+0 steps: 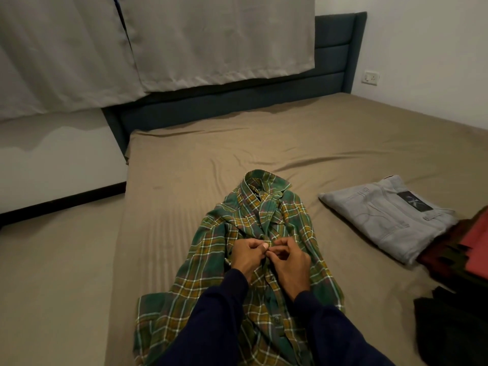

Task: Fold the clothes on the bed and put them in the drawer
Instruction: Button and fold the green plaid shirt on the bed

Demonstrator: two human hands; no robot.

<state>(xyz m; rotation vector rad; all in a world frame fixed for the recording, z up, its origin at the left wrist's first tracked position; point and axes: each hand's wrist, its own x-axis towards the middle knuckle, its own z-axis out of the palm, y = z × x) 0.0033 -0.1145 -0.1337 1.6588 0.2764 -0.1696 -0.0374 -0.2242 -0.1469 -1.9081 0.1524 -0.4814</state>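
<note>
- Tan sheet on the bed (264, 143), lots of bare room on the far half and toward the left edge.
- One green plaid shirt (237, 260) lies front-up mid-bed, collar pointing away, a bit rumpled.
- Left hand (248, 257) and right hand (290, 262) both have fingers curled, pinching the shirt's button strip.
- One folded grey jeans (388, 215) to the right, plus red and dark clothes at the right edge.

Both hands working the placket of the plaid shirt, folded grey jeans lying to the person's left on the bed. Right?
One thing is off: the folded grey jeans lie to the person's right, not left, as the head view shows. The rest holds: the left hand and right hand both pinch the placket of the plaid shirt on the bed.
</note>
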